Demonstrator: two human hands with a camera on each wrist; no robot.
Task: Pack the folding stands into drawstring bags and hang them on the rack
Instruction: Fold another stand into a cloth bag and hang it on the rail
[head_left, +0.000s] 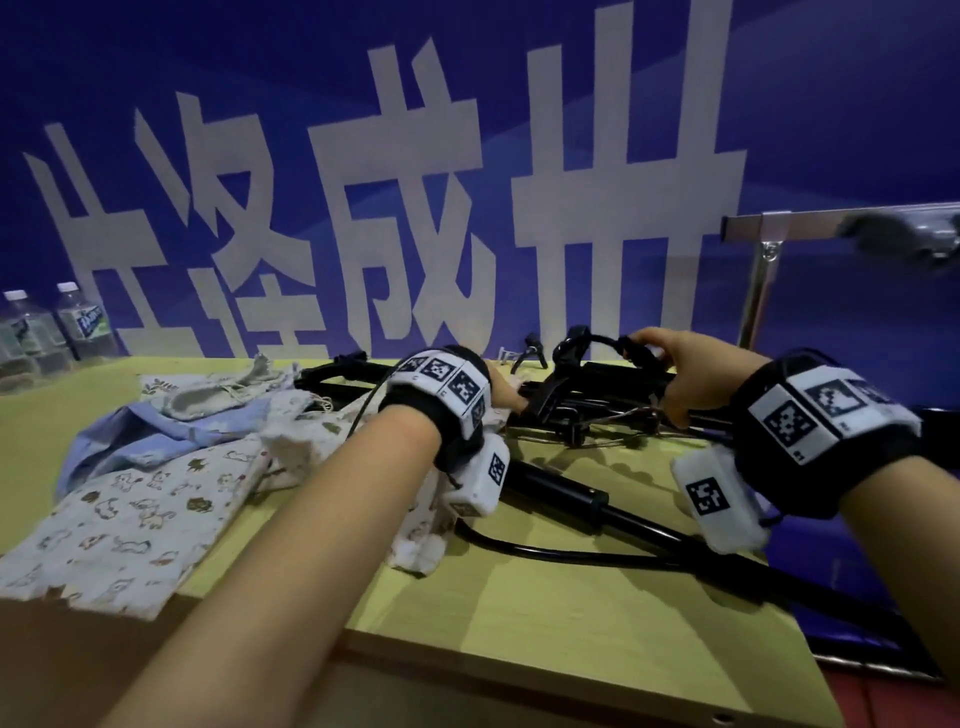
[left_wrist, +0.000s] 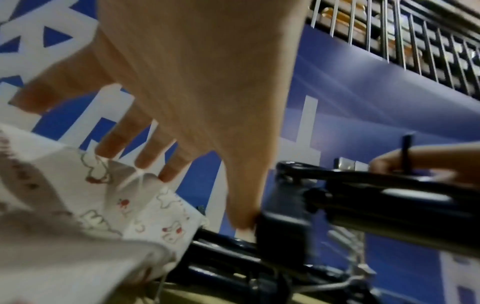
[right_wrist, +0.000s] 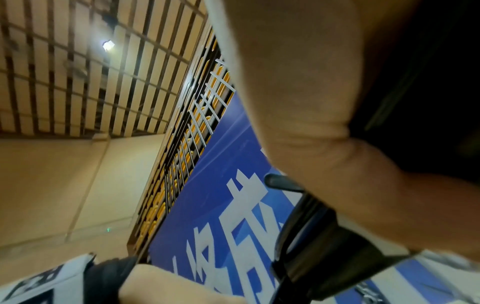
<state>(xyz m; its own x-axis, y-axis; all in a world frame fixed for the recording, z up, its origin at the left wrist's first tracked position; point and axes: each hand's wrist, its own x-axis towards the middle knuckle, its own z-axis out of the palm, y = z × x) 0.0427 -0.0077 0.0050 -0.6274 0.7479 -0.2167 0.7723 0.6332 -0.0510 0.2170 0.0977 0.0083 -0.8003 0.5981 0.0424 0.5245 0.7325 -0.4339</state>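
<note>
Black stands lie tangled beside the bags; right hand clutches one, left hand splayed, touching; lifting could snag neighbours.

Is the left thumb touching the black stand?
Touching. The left wrist view shows the left hand with its thumb tip pressed against a black block of the folding stand, no gap between them.

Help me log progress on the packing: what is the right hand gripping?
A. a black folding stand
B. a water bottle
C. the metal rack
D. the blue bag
A: the right hand curls round the black folding stand lying on the table.
</note>
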